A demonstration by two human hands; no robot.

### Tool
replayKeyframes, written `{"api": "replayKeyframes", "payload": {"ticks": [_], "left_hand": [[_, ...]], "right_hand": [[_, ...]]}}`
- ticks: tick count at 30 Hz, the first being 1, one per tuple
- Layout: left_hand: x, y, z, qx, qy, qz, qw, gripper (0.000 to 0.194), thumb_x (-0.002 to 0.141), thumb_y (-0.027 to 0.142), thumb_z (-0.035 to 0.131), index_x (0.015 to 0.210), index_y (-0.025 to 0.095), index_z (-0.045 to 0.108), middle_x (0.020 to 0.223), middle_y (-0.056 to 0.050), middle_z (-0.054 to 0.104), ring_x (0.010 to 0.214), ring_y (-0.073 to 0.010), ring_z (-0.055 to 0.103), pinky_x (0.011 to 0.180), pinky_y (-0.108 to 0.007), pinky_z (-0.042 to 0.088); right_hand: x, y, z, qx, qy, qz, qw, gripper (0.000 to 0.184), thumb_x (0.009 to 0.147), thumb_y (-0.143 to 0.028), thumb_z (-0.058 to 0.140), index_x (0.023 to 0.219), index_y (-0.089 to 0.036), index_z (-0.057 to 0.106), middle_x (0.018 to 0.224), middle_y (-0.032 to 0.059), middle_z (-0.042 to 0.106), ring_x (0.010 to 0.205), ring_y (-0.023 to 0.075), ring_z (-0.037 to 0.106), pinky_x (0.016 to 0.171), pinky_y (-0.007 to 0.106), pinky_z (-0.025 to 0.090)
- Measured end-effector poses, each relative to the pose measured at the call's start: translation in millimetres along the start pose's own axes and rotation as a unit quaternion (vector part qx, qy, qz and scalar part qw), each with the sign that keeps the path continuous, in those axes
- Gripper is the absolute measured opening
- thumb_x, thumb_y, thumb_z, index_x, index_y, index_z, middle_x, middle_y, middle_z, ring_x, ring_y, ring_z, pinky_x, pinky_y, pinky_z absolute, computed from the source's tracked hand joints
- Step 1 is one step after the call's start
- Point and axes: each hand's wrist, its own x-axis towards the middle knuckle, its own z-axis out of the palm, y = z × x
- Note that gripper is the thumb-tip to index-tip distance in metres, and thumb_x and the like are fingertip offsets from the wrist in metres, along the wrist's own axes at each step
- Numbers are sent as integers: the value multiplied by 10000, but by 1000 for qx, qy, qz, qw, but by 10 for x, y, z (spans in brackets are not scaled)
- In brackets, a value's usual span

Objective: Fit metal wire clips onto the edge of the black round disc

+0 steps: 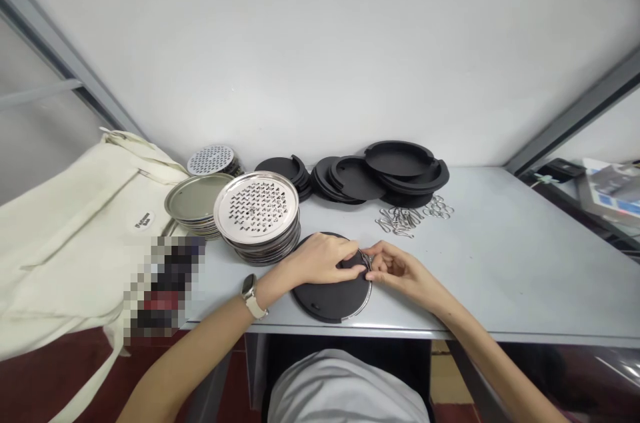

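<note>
A round black disc (333, 296) with a silvery edge on its right side lies flat near the table's front edge. My left hand (327, 258) rests over its upper part, thumb and fingers closed on a small wire clip (369, 262) at the right rim. From the right, my right hand (397, 271) pinches the same clip; the fingertips hide much of it. Just behind is a heap of similar wire clips (400, 220). Left of the disc stands a stack of round metal grater plates (257, 206), the top one showing raised holes.
Plain metal discs (197, 196) and smaller grater plates (210, 160) are stacked at the left. Along the wall lie black discs (277, 168) and black round trays (400, 160). A cream bag (75, 230) hangs over the left side. Papers (613, 186) lie far right.
</note>
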Motion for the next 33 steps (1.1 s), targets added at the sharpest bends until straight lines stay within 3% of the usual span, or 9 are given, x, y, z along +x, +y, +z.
{"api": "replayKeyframes", "payload": {"ticks": [5, 12, 18, 33], "left_hand": [[0, -7, 5, 12, -5, 2, 1000, 257, 885, 417, 541, 766, 200, 471, 691, 27, 597, 631, -137, 566, 565, -262, 310], [1, -12, 14, 11, -10, 1, 1000, 254, 893, 418, 530, 770, 203, 476, 688, 28, 594, 632, -138, 565, 565, -263, 308], [3, -10, 1, 13, -10, 4, 1000, 251, 891, 416, 531, 770, 201, 484, 701, 22, 605, 645, -142, 582, 561, -269, 309], [5, -10, -9, 8, -9, 7, 1000, 245, 895, 409, 530, 778, 199, 485, 715, 23, 613, 657, -145, 588, 567, -266, 316]], "right_hand": [[33, 35, -20, -1, 12, -9, 1000, 344, 775, -355, 738, 1038, -200, 578, 701, -45, 467, 654, 113, 437, 628, 241, 389], [1, 56, 0, -59, 63, -39, 996, 386, 736, -381, 768, 1048, -216, 611, 899, 31, 580, 879, 188, 558, 821, 305, 464], [-16, 46, 4, -37, 46, -28, 998, 433, 754, -426, 741, 1093, -198, 599, 825, 38, 603, 816, 197, 586, 803, 346, 506], [-9, 3, -11, -18, 40, -12, 999, 449, 770, -432, 721, 1137, -198, 612, 785, 29, 604, 774, 173, 578, 784, 324, 509]]}}
